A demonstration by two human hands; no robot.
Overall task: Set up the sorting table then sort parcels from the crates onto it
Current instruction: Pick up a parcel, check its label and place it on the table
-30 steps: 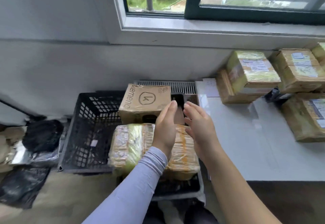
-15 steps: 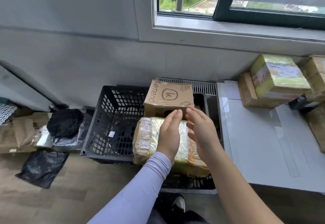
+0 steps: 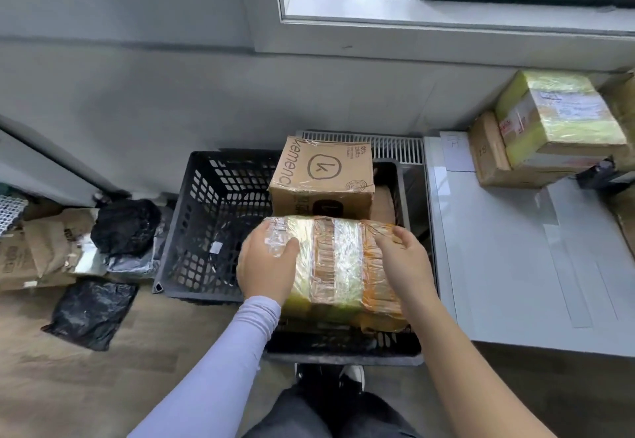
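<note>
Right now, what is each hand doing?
Left hand: gripping the left end of the taped parcel.
Right hand: gripping the same parcel's right end.

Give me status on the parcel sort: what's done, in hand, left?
Done: the white table is up and already carries several parcels, including a green-taped parcel at its far end.
In hand: left hand and right hand are on the two ends of the tape-wrapped parcel, which sits on the black crate.
Left: that one, plus the printed cardboard box behind it.
</note>
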